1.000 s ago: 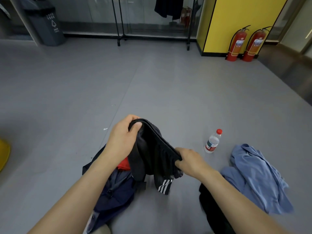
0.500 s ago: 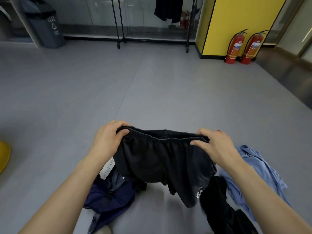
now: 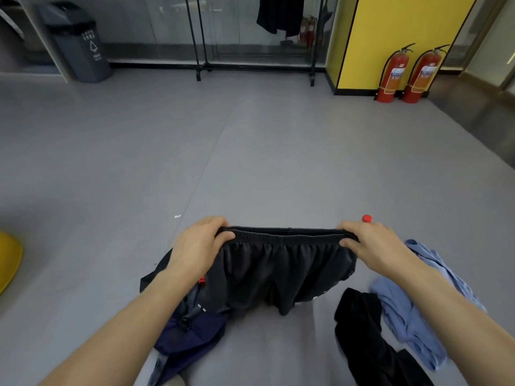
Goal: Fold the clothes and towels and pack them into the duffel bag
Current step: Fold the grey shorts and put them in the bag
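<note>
bare floor ahead, clothes right

Two hands show, the left hand and right hand. One shorts, one bag, one blue shirt, one black garment. Two extinguishers, one bin, one rack.

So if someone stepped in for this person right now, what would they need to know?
Left hand and right hand each pinch one end of the waistband of the black shorts, which hang stretched out and unfolded above the floor.
Navy duffel bag lies on the floor beneath the left forearm; its contents are mostly hidden.
Blue shirt and black garment lie crumpled on the floor to the right.
Done: shorts spread out.
Left: fold and pack the shorts, then the other two garments.
</note>
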`<state>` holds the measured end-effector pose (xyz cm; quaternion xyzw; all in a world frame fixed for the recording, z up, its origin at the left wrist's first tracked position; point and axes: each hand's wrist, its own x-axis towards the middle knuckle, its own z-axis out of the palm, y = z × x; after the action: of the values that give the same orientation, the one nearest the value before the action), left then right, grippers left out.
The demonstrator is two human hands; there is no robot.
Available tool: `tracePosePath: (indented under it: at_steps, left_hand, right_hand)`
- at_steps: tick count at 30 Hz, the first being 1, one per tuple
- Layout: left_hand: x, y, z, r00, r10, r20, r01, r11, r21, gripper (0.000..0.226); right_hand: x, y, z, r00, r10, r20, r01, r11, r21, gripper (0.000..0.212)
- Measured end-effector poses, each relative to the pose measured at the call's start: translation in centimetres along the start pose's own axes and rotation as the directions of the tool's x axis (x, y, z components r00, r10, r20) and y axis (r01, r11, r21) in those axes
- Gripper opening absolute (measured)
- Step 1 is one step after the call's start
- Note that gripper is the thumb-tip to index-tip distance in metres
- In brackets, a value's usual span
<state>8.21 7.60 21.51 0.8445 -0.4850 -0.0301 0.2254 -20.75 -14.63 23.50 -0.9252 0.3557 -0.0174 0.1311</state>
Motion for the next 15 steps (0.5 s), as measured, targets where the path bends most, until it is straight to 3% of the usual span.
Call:
tracePosePath:
  at_steps: [2, 5, 11, 15]
  left_hand:
    - [1.4, -0.4, 1.7, 0.995, -0.048, 0.089, 0.048, 0.999, 0.002, 0.011]
    - [5.3, 0.0, 3.1, 0.98, -0.158, 0.119, 0.178, 0.967, -0.185, 0.012]
    - [12.7, 2.4, 3.3, 0.985, -0.053, -0.163, 0.018, 0.978, -0.207, 0.004]
    - [13.7, 3.3, 2.8, 0.962, 0.057, -0.269, -0.115, 0.972, -0.205, 0.006]
  right_hand:
    - [2.3, 0.8, 1.1, 1.0, 0.004, -0.003, -0.005, 0.998, -0.058, 0.007]
    - [6.2, 1.9, 1.5, 0.995, 0.011, -0.1, -0.019, 0.997, -0.074, 0.013]
    - [11.4, 4.1, -1.9, 0.929, 0.013, -0.37, -0.027, 0.999, -0.033, 0.023]
    - [11.3, 4.9, -4.1, 0.856, -0.022, -0.517, 0.017, 1.0, -0.015, 0.027]
